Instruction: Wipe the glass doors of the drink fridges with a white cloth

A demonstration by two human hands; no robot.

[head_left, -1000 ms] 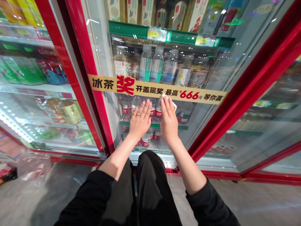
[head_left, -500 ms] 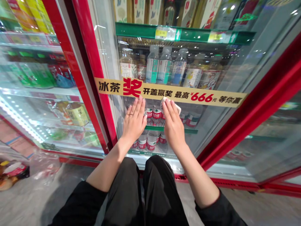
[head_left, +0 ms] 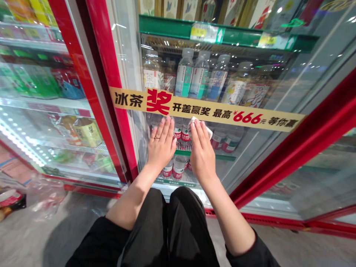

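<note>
Our right hand (head_left: 203,154), flat, fingers straight, partly covers a white cloth (head_left: 209,133) on the glass door (head_left: 241,148) below the yellow strip (head_left: 211,108); our left hand (head_left: 161,142) rests unclenched against the glass.

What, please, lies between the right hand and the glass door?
In the head view, a white cloth or tissue lies between the right hand and the glass door.

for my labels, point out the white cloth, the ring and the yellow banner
White cloth (head_left: 208,132), head view: exposed edge
Ring (head_left: 157,138), head view: the band
Yellow banner (head_left: 211,112), head view: its middle
</note>
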